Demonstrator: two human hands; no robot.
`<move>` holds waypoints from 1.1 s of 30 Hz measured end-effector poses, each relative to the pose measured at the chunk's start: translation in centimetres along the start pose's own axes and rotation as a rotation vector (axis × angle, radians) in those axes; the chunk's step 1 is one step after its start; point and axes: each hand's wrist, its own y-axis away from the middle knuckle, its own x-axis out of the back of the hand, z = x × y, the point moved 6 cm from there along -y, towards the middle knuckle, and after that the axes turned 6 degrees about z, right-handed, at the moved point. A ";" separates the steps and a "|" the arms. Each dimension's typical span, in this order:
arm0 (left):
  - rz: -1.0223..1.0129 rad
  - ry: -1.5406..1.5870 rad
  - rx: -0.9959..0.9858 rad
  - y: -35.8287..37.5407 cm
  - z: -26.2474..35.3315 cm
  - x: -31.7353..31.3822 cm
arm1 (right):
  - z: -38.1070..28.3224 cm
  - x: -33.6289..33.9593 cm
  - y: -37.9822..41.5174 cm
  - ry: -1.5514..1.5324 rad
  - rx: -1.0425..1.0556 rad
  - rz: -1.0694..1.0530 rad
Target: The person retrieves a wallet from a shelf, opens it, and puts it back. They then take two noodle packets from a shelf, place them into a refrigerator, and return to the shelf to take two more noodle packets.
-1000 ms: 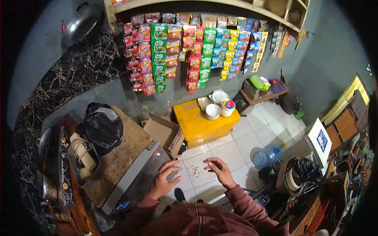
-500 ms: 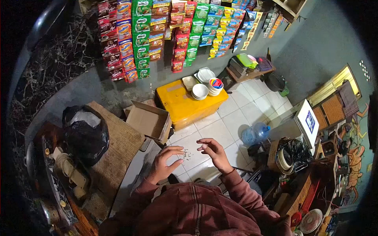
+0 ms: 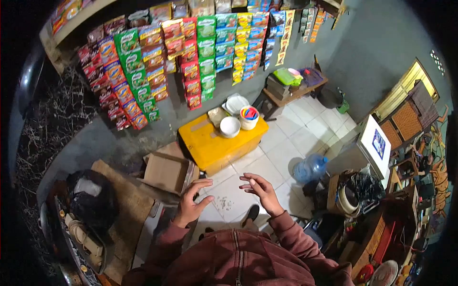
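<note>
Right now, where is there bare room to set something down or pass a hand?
The yellow box is bare front-left of the white bowl. White floor tiles lie open between that box and the blue bottle. A hand could probably pass between the left hand and right hand. It is crowded on the right, around the black bag.

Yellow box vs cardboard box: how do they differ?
- Colour: the yellow box is bright yellow, the cardboard box plain brown.
- Top: the yellow box has a flat, covered top; the cardboard box is open, its inside showing.
- Use: the yellow box carries white bowls; the cardboard box has none on it.
Shared: both are boxy and near the grey wall.
</note>
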 end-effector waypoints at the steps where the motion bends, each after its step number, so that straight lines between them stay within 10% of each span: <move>1: 0.007 -0.020 -0.008 -1.1 -0.1 -0.7 | -0.4 1.7 -0.8 0.000 0.021 -0.013; 16: 0.142 -0.262 -0.178 -18.9 6.9 -12.0 | -11.0 22.9 -10.2 -0.094 0.226 0.090; 33: 0.224 -0.684 -0.600 -27.9 17.7 -4.8 | -30.1 20.7 -16.0 0.189 0.646 -0.182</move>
